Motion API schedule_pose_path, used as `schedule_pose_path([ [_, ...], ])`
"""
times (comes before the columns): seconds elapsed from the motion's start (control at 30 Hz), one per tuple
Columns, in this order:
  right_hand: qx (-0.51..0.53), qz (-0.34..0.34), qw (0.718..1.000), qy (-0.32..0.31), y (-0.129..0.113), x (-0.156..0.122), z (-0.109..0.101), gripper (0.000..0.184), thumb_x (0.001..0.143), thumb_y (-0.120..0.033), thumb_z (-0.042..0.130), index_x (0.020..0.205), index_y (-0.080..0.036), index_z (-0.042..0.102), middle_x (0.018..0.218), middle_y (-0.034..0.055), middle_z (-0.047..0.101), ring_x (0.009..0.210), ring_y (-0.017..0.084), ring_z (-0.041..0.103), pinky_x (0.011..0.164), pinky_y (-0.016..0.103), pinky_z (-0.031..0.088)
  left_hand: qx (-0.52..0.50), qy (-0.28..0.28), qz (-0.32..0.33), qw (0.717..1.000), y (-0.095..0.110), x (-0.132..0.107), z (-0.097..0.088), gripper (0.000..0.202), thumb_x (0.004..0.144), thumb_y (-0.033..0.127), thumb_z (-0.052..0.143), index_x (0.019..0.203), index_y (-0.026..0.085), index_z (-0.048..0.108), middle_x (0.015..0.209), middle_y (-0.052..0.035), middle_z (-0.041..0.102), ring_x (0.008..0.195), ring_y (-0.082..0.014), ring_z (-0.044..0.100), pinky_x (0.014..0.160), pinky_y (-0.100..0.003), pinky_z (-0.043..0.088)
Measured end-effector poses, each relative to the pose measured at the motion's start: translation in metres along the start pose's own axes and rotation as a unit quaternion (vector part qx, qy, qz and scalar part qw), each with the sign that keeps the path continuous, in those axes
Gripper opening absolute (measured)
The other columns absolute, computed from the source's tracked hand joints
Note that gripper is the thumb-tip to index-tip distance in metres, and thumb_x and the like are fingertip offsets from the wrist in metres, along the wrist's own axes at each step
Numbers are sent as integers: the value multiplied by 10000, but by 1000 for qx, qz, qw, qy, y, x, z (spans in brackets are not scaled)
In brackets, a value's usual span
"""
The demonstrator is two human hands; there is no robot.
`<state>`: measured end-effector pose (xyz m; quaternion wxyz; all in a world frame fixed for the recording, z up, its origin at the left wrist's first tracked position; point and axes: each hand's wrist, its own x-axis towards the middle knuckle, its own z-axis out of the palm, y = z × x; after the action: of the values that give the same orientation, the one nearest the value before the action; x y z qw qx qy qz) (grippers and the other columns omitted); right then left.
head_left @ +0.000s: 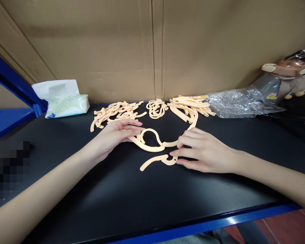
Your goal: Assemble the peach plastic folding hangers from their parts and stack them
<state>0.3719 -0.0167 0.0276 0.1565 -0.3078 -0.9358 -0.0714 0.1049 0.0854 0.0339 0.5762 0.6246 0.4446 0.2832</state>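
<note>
My left hand (119,132) is closed, pinching the left arm of a peach plastic folding hanger (149,148) between thumb and fingers. The hanger's rounded hook (150,130) lies inside the curve, meeting the arms at a middle joint. Its other arm (170,144) runs right, partly behind my right hand (203,149). Closer to me, thumb and forefinger of that hand pinch the end of a small S-shaped hook piece (170,162) with a hole in it. The other fingers curl over the hanger's right arm, and their exact contact is hidden.
Behind lie a pile of small curved pieces (117,112), a cluster of hooks (157,109) and a stack of longer arms (190,103). A wipes pack (67,103) stands left; clear plastic wrap (241,103) and a brown-lidded bottle (271,81) stand right. Cardboard (112,51) backs the black table (152,200).
</note>
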Motion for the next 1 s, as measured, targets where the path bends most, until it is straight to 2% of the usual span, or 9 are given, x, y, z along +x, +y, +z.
schedule_pose_path([
  [0.1,-16,-4,1000,-22,-2,1,-3,230,956,-175,474,1017,-155,695,860,67,623,802,193,539,751,342,411,18,20,9,1000,-2,1,-2,266,790,350,722,996,189,673,1004,-62,747,804,-155,692,748,-261,570],
  [0.27,-3,4,999,-50,0,1,-6,210,932,-131,493,1027,-158,678,890,66,614,869,208,554,766,341,429,66,47,15,997,-3,5,-7,307,799,421,680,999,190,654,998,-77,743,739,-154,670,659,-261,551],
  [0.37,1,12,999,-52,3,-1,-7,198,937,-123,487,1005,-171,667,907,58,612,842,197,544,735,325,428,124,65,32,990,-3,8,-10,319,778,463,661,947,192,655,867,-56,738,607,-141,610,565,-256,499],
  [0.47,-15,10,998,-57,5,-3,-8,224,935,-73,456,932,-185,649,913,48,607,795,183,521,698,315,415,214,88,63,971,-4,9,-13,278,765,467,648,865,208,665,677,-14,675,502,-136,507,472,-244,374],
  [0.57,-34,24,998,-51,5,-4,-9,250,934,-49,428,857,-187,622,906,46,601,768,179,513,680,310,414,317,107,103,937,-5,6,-14,201,789,439,619,808,244,664,633,1,631,521,-162,491,496,-264,319],
  [0.67,-36,49,998,-35,6,-4,-13,211,958,-116,427,887,-186,613,928,52,612,794,184,546,700,313,430,398,112,132,901,-5,2,-12,138,822,393,585,820,272,651,671,-1,633,606,-202,540,544,-282,323],
  [0.8,-32,92,995,-23,5,-5,-24,167,986,-277,462,954,-188,599,886,40,628,778,180,588,705,310,437,465,114,149,865,-2,-2,-8,118,842,358,560,846,272,642,754,-22,654,751,-255,587,581,-303,351],
  [0.9,-33,120,992,-36,3,-7,-33,251,958,-426,520,870,-201,586,781,18,615,683,172,577,632,304,413,499,120,156,844,0,-4,-4,132,850,352,550,848,259,644,892,-54,666,882,-294,598,647,-329,411],
  [1.0,-31,130,989,-63,1,-10,-37,361,854,-565,624,785,-214,576,721,5,603,642,183,565,591,307,388,522,116,159,830,1,-7,1,162,867,354,531,887,241,645,1014,-82,664,1007,-331,584,729,-370,450],
])
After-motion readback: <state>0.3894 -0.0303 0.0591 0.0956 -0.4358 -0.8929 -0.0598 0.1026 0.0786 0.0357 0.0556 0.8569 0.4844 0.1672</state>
